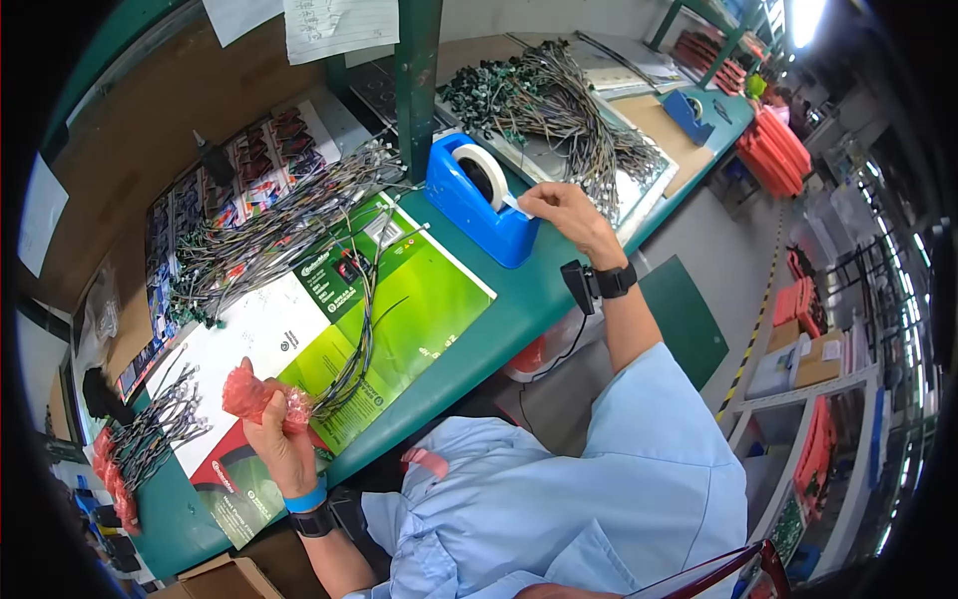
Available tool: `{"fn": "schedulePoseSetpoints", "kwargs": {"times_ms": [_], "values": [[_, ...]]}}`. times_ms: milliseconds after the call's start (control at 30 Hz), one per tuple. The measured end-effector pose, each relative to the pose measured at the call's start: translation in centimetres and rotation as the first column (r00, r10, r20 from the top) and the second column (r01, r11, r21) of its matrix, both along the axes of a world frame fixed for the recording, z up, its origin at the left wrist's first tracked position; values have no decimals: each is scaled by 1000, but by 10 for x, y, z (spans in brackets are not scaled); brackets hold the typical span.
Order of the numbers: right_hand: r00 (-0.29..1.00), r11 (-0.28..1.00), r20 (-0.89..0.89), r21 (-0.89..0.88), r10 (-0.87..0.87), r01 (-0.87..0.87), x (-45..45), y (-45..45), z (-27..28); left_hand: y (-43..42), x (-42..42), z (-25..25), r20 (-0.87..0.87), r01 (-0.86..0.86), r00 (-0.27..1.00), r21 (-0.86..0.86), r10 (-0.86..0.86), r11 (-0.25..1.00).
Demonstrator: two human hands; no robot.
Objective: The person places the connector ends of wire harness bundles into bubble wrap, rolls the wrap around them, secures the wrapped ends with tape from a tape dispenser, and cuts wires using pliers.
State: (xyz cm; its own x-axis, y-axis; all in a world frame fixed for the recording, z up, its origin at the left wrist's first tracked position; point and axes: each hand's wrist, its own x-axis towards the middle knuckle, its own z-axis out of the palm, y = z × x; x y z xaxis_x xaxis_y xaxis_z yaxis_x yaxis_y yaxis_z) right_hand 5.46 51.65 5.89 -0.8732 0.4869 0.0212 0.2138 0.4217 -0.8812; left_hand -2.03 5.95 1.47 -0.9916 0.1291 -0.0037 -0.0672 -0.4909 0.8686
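My left hand (282,447) is closed around pink bubble wrap (244,393). From the wrap, a bundle of dark cables (365,344) runs up over the green and white printed sheet (429,290); their wrapped ends are hidden. On the right, my right hand (579,222) pinches the free end of white tape (513,203) at the front of a blue tape dispenser (507,242). The tape roll sits upright in the dispenser, and the strip is still joined to it.
Loose cables (269,235) lie behind the printed sheet, and a larger cable pile (559,105) rests on a tray at the back. Another cable bundle (160,434) is at far left. A green post (419,90) rises behind the dispenser. A second blue dispenser (687,115) stands farther along.
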Motion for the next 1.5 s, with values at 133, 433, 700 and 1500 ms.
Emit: {"fn": "schedulePoseSetpoints", "kwargs": {"times_ms": [133, 433, 700, 1500], "values": [[972, 963, -218, -267, -90, 30, 7, -6, -9, -7, -2, -9, -36, 36, 999, -31, -37, 999], [941, 949, -302, -311, -149, 51, 44, -13, -41, -7, -7, -7, -25, 114, 993, 7, -114, 993], [920, 957, -279, 11, -275, 289, 38, -15, -76, 0, -12, -7, -19, 66, 998, -34, -67, 997], [460, 538, -279, 434, 843, -723, -92, -268, 0, 0, 3, -9, 6, 128, 992, -58, -128, 990]]}}
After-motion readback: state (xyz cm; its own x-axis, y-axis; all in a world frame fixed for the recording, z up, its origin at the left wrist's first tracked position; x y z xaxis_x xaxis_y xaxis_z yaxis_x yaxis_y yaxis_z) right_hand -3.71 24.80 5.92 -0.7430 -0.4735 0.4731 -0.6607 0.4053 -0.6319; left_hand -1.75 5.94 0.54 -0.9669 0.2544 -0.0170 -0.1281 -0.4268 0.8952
